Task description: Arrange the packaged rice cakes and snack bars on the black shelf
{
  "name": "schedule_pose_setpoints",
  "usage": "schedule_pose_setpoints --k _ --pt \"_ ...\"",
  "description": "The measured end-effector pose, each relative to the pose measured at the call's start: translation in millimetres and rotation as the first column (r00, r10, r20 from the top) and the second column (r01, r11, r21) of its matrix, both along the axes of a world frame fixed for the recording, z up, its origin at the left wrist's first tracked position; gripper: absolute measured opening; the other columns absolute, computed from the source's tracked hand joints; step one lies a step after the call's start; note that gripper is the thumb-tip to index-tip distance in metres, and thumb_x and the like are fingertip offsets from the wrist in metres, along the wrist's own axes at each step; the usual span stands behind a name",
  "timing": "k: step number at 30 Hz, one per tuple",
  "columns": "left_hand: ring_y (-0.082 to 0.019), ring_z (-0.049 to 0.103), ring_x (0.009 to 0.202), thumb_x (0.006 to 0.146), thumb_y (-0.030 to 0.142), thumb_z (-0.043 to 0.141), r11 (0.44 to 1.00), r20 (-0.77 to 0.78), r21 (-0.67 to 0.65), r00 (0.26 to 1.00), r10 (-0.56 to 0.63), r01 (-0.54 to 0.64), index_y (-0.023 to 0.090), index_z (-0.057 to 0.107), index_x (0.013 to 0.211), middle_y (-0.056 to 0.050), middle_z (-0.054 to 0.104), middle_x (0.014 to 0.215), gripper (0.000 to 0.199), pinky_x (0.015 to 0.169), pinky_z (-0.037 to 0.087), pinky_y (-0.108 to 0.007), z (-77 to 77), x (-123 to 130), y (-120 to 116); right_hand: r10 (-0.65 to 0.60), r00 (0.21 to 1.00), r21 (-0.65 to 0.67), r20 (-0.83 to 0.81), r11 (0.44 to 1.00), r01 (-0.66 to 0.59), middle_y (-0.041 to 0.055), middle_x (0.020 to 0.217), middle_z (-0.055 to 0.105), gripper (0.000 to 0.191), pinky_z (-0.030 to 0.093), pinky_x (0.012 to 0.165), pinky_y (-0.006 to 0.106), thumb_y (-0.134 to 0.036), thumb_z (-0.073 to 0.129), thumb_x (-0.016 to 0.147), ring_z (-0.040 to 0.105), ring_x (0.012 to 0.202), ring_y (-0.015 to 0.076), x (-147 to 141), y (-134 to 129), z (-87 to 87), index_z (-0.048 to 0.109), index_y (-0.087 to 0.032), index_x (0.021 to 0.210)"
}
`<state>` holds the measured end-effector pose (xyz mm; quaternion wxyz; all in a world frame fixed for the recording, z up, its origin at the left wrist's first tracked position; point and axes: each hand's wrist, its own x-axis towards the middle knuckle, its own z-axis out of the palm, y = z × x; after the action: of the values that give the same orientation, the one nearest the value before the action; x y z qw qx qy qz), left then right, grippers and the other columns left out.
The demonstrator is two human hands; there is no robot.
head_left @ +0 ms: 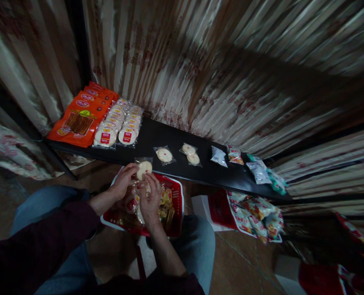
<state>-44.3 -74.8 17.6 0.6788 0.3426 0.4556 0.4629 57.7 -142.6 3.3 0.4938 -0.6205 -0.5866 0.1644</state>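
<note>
Over the red basket (177, 201), I hold a clear packet of round white rice crackers (144, 169) upright between both hands. My left hand (123, 183) pinches its left edge, fingers closed. The fingers of my right hand (150, 200) press on its lower right side. Inside the basket lie gold-wrapped snacks (167, 209) and more clear packets, partly hidden by my hands. On the black shelf (175, 139) just beyond, a cracker packet (164, 155) and another packet (191, 154) lie flat, apart from each other.
Orange snack bags (82, 114) and two overlapping rows of cracker packets (128, 133) fill the shelf's left end. Small snack bags (219, 156) and green packets (276, 182) lie on its right. Below stands a box of bags (252, 213). Curtains (169, 61) hang behind.
</note>
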Motion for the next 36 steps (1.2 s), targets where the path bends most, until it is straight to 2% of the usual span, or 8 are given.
schedule_pose_setpoints --k 6,11,14,18,24,27,30,36 --pt "-0.013 0.056 0.063 0.058 0.032 0.062 0.976 0.168 -0.173 0.972 0.165 -0.136 0.016 0.059 0.070 0.003 0.061 0.064 0.020 0.057 0.042 -0.024 0.9 -1 15 -0.042 0.997 -0.014 -0.062 0.999 0.041 0.0087 0.114 0.059 0.028 0.043 0.096 0.040 -0.027 0.043 0.088 0.054 0.109 0.0211 3 6 8.1 0.062 -0.022 0.109" --pt "-0.016 0.059 0.064 0.059 0.032 0.060 0.953 0.256 -0.293 0.954 0.158 -0.079 0.015 0.059 0.070 -0.001 0.063 0.063 0.020 0.058 0.044 -0.027 6.8 -2 17 -0.031 1.000 -0.016 0.006 0.999 0.031 0.0112 0.117 0.058 0.030 0.042 0.096 0.043 -0.030 0.044 0.088 0.053 0.111 0.0233 3 10 4.8 0.061 -0.020 0.110" --pt "-0.015 0.057 0.063 0.061 0.033 0.061 0.967 0.286 -0.254 0.953 0.098 -0.024 0.016 0.058 0.073 0.001 0.061 0.064 0.021 0.058 0.043 -0.026 5.0 -3 16 -0.009 0.999 -0.001 0.041 1.000 0.009 0.0125 0.119 0.058 0.032 0.041 0.097 0.045 -0.033 0.047 0.088 0.052 0.114 0.0249 2 11 3.0 0.058 -0.020 0.114" --pt "-0.012 0.056 0.065 0.062 0.034 0.065 0.993 0.255 -0.113 0.967 0.004 0.026 0.019 0.055 0.075 0.004 0.059 0.069 0.022 0.060 0.042 -0.023 6.7 -5 11 0.001 0.999 -0.023 0.042 1.000 0.000 0.0135 0.121 0.059 0.039 0.042 0.097 0.044 -0.039 0.053 0.085 0.053 0.115 0.0259 -2 11 5.0 0.054 -0.018 0.118" --pt "-0.010 0.053 0.066 0.068 0.041 0.068 0.991 0.102 0.073 0.988 -0.119 0.112 0.020 0.055 0.083 0.005 0.056 0.070 0.029 0.061 0.040 -0.022 17.2 -4 2 -0.058 0.998 -0.130 0.031 0.990 0.061 0.0120 0.109 0.064 0.043 0.048 0.083 0.037 -0.041 0.056 0.081 0.061 0.097 0.0231 -7 17 16.5 0.053 -0.016 0.115" --pt "-0.012 0.055 0.076 0.072 0.042 0.066 0.985 0.053 0.150 0.994 -0.099 0.090 0.020 0.058 0.087 0.003 0.059 0.078 0.028 0.071 0.042 -0.023 14.6 -3 3 -0.032 0.999 -0.142 -0.027 0.989 0.028 0.0092 0.102 0.066 0.034 0.048 0.078 0.032 -0.040 0.050 0.086 0.063 0.089 0.0198 -8 22 23.0 0.054 -0.016 0.110" --pt "-0.015 0.056 0.084 0.072 0.041 0.064 0.988 0.046 0.150 0.997 -0.055 0.047 0.019 0.061 0.087 0.000 0.062 0.085 0.027 0.076 0.043 -0.026 12.3 -4 7 -0.005 0.992 -0.153 -0.124 0.988 -0.014 0.0068 0.100 0.067 0.032 0.047 0.078 0.029 -0.040 0.046 0.089 0.063 0.088 0.0177 -9 25 28.3 0.055 -0.017 0.110" --pt "-0.016 0.059 0.079 0.064 0.035 0.067 0.994 0.080 0.102 0.997 0.022 -0.030 0.016 0.064 0.085 -0.002 0.066 0.086 0.028 0.072 0.045 -0.027 14.5 -8 14 -0.052 0.986 -0.156 -0.160 0.987 0.027 0.0051 0.099 0.066 0.031 0.045 0.081 0.029 -0.038 0.046 0.089 0.060 0.090 0.0174 -4 33 29.3 0.061 -0.019 0.107"
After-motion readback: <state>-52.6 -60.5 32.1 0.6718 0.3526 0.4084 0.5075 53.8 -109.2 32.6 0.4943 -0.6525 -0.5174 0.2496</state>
